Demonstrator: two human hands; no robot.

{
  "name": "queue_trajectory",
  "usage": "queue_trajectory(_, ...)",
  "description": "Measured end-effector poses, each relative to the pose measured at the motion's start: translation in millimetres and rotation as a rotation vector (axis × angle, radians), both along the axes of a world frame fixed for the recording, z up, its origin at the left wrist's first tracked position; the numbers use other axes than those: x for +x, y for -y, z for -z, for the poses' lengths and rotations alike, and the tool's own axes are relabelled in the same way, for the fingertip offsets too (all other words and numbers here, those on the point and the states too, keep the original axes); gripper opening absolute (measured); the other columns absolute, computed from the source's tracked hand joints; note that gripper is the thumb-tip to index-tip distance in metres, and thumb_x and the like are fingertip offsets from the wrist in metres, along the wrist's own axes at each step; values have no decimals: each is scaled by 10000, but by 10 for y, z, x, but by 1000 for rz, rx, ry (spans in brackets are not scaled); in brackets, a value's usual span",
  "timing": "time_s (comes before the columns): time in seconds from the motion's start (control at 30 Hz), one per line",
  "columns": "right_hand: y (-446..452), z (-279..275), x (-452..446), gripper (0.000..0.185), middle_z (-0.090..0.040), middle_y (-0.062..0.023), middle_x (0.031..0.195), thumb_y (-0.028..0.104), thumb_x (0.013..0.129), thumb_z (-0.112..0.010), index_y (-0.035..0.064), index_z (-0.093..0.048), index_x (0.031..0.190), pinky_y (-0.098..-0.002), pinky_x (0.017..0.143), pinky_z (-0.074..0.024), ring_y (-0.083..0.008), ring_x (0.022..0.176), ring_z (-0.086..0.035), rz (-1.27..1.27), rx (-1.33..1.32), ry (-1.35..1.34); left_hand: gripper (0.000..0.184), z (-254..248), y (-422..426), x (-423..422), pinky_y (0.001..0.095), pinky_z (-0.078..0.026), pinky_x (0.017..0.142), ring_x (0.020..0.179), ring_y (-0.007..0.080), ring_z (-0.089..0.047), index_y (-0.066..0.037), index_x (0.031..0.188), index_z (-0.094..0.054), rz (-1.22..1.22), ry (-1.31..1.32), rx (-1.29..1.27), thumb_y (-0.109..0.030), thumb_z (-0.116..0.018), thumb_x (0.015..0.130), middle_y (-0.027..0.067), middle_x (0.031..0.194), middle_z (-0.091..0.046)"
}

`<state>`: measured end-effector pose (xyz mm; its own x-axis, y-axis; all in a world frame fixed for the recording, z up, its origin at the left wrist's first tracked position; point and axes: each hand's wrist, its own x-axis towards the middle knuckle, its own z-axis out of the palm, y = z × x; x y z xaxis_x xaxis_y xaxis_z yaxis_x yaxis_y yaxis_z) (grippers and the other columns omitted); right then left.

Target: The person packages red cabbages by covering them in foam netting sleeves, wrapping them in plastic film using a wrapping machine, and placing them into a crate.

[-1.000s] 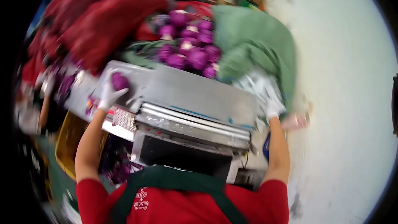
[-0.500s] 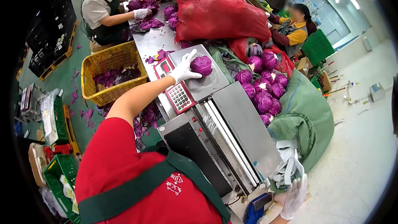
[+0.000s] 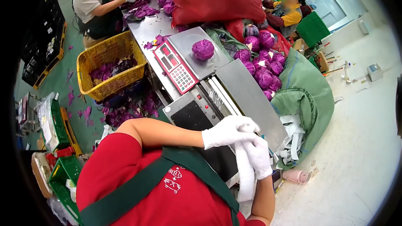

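Observation:
A trimmed purple cabbage (image 3: 203,50) sits on the metal pan of the weighing scale (image 3: 183,44). In front of my chest, over the wrapping machine (image 3: 247,100), my two white-gloved hands meet. My left hand (image 3: 230,132) reaches across with its fingers bent against the right one; what they pinch, if anything, is hidden. My right hand (image 3: 257,155) is closed on a long white strip (image 3: 246,175), which hangs down in a loop beside the wrist. The wrapping machine's roller and dark plate lie under and beyond the hands.
More purple cabbages (image 3: 264,77) lie by a green sack (image 3: 307,88) at the right. White strip scraps (image 3: 289,142) lie beside it. A yellow basket (image 3: 111,75) holds cabbage leaves. A co-worker (image 3: 94,8) handles leaves at the table's far left; another person (image 3: 289,14) stands beyond the red sacks (image 3: 217,2).
My left hand has let go of the cabbage on the scale and swung back to the right. My right hand has come in from the lower right and now holds a white strip.

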<state>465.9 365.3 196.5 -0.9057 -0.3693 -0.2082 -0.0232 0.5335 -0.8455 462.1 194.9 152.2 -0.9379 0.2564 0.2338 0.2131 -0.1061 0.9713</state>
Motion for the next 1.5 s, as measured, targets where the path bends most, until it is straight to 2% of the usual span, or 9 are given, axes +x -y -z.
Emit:
queue_trajectory(0.37, 718, 506, -236, 418, -634, -37, 937, 367, 952, -547, -25, -616, 1080, -243, 732, -482, -96, 816, -588, 176, -580, 260, 187, 299, 517, 7, 215, -491, 714, 802, 73, -586, -12, 948, -588, -308, 434, 441, -138, -692, 859, 25, 890, -615)
queue_trajectory(0.57, 1438, 874, -454, 272, -575, 2, 942, 273, 870, -689, 35, -602, 970, -219, 782, -457, -65, 866, -538, 202, -886, 169, 84, 371, 970, -275, 279, -459, 738, 858, 156, -565, -35, 840, -583, -866, -351, -139, -91, -645, 843, 97, 937, -589)
queue_trajectory(0.63, 1614, 905, -572, 130, -536, 25, 871, 186, 934, -593, 58, -568, 931, -216, 717, -443, -58, 797, -511, 287, -762, 281, 102, 547, 1102, -433, 213, -442, 664, 717, 81, -532, -41, 908, -520, -645, 84, 479, -128, -568, 932, 15, 797, -555)
queue_trajectory(0.83, 1847, 709, -1403, 181, -561, -52, 853, 228, 997, -468, 56, -518, 970, -326, 786, -496, -148, 832, -568, 516, -1125, 619, 185, 845, 1954, -746, 216, -475, 663, 735, 74, -566, -33, 1066, -576, 281, 613, 529, -160, -581, 931, 12, 869, -614)
queue_trajectory(0.9, 1943, 546, -1597, 204, -573, -57, 830, 253, 954, -550, 52, -522, 974, -332, 754, -500, -169, 818, -592, 530, -1050, 555, 158, 904, 2216, -785, 255, -517, 696, 733, 107, -610, -25, 1002, -614, 266, 871, 275, -151, -616, 906, 26, 855, -650)
queue_trajectory(1.03, 2086, 874, -2170, 353, -630, -176, 909, 366, 764, -715, 75, -599, 928, -403, 777, -484, -308, 865, -633, -196, 470, -217, 222, 1079, 2436, -1387, 265, -511, 576, 705, 136, -637, -34, 1007, -573, -500, 887, 633, -245, -579, 937, 47, 875, -647)
queue_trajectory(1.17, 2584, 977, -2990, 339, -622, -177, 817, 379, 852, -591, 51, -660, 902, -439, 752, -466, -363, 818, -596, 139, 407, -654, 510, 1334, 2460, -1867, 231, -448, 449, 554, 133, -584, -81, 982, -555, -503, 1006, 537, -576, -451, 923, 30, 775, -629)
queue_trajectory(1.3, 2900, 1060, -3240, 474, -672, -192, 1001, 396, 942, -477, -31, -635, 1074, -368, 844, -455, -302, 956, -625, 98, 422, 112, 539, 1408, 2445, -2145, 227, -308, 324, 415, 78, -442, -126, 966, -547, -380, 1207, 616, -644, -411, 905, -25, 657, -546)
queue_trajectory(1.5, 2604, 1342, -2544, 322, -664, -81, 813, 238, 921, -520, -34, -634, 1050, -302, 694, -463, -144, 730, -579, 322, -200, 152, 777, 1200, 2474, -1847, 454, -524, 899, 1181, 266, -535, -83, 1402, -321, -180, 758, 691, -676, -354, 901, 123, 1344, -474)
